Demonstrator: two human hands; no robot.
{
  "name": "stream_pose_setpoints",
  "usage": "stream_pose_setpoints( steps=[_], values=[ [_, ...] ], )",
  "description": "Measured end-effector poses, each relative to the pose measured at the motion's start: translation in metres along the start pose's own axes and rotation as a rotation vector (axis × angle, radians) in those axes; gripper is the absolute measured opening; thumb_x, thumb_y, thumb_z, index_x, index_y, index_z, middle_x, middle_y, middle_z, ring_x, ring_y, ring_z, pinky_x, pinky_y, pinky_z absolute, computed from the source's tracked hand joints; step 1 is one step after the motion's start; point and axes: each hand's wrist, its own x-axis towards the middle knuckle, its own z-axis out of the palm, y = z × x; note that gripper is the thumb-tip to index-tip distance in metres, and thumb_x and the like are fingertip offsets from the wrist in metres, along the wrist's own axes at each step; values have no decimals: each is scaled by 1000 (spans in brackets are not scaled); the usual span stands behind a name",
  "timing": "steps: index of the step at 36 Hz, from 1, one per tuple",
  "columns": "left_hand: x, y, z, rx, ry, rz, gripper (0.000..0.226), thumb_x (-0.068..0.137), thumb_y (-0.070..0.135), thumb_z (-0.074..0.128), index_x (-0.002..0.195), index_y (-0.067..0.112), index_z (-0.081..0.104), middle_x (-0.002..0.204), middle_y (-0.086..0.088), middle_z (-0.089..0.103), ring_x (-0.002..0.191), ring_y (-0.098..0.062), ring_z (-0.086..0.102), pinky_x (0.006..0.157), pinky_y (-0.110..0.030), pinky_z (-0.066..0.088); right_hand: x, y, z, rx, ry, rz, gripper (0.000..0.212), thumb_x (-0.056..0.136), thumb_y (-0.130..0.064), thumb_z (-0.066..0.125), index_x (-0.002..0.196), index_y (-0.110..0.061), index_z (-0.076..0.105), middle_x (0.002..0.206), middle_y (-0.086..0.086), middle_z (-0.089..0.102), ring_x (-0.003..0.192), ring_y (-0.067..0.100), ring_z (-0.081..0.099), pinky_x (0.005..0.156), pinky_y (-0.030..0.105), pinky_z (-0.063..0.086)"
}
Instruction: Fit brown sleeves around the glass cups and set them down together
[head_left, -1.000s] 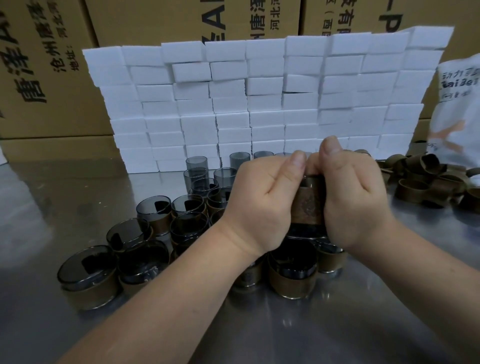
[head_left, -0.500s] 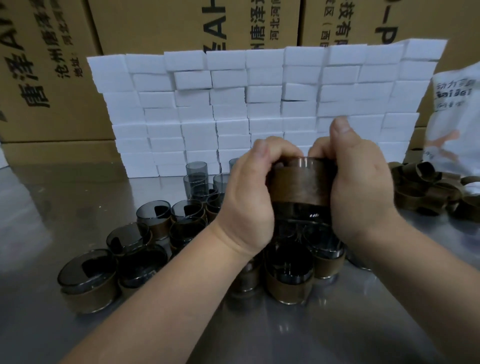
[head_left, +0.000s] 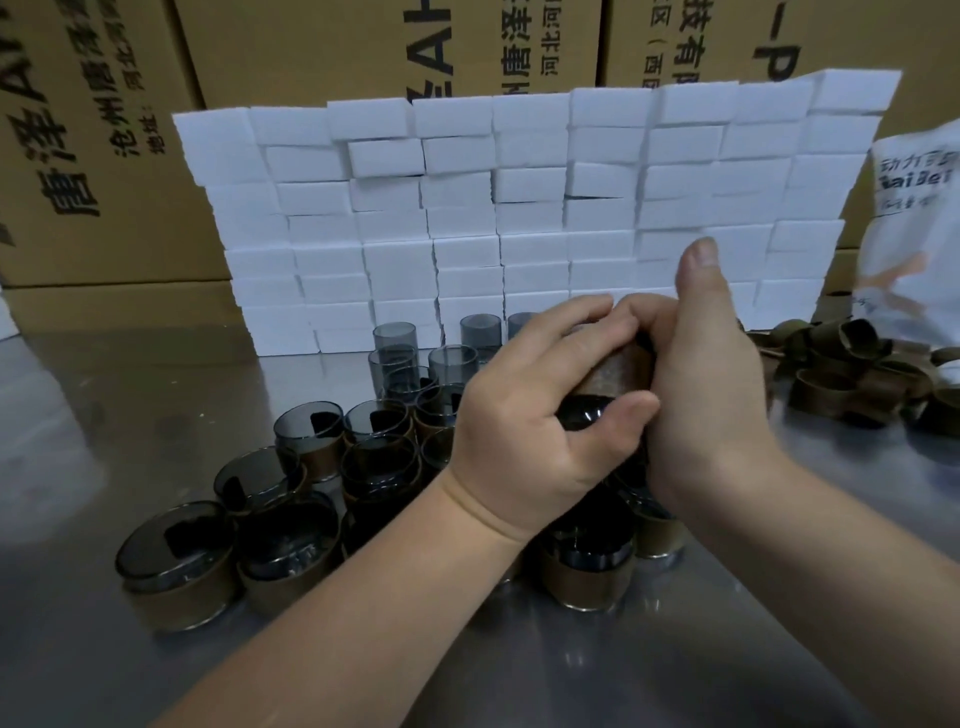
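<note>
Between both hands I hold a smoky glass cup with a brown sleeve around it, lifted above the table. My left hand wraps it from the left, thumb across the dark glass end. My right hand grips it from the right, thumb raised. Below and to the left stand several sleeved cups clustered on the steel table. Bare grey cups stand behind them. Loose brown sleeves lie in a heap at the right.
A wall of stacked white foam blocks runs across the back, with cardboard cartons behind it. A white printed bag stands at the far right, above the sleeve heap.
The cup has tilted and turned in my hands: its sleeve faced me upright before, now the dark glass end points toward me. My left thumb has moved across that end.
</note>
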Motion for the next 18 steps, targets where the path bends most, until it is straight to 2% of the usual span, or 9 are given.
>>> stream_pose_setpoints(
  steps=[2,4,7,13,18],
  values=[
    [-1,0,3,-1,42,-5,60,92,47,39,105,-6,65,109,-18,62,101,-19,59,94,-23,45,-1,1,0,7,15,-11,59,78,-61,28,38,-21,46,41,-7,40,42,6,42,44,16,36],
    [-3,1,6,-7,73,-5,47,93,34,43,103,-7,65,105,-14,62,99,-19,60,91,-23,46,-1,1,-1,-15,24,-14,54,78,-61,28,41,-23,38,42,-5,32,42,8,34,41,17,30],
    [-2,2,9,-15,117,-8,37,85,17,42,101,-7,66,103,-8,60,98,-17,60,90,-23,47,0,0,-1,-50,11,-27,57,78,-62,26,39,-22,35,39,-5,33,39,8,34,39,16,29],
    [-1,5,12,7,170,-21,38,86,16,39,98,-3,69,103,-15,67,99,-20,62,90,-30,49,1,-2,-1,-34,8,-2,55,75,-67,26,43,-23,32,38,-6,30,37,9,31,37,15,26],
    [0,6,13,19,194,-35,39,88,16,37,95,-3,70,99,-16,69,98,-22,63,89,-34,50,-1,-4,0,-40,23,-11,59,77,-65,26,38,-21,31,36,-10,29,36,7,31,37,13,27]
  ],
)
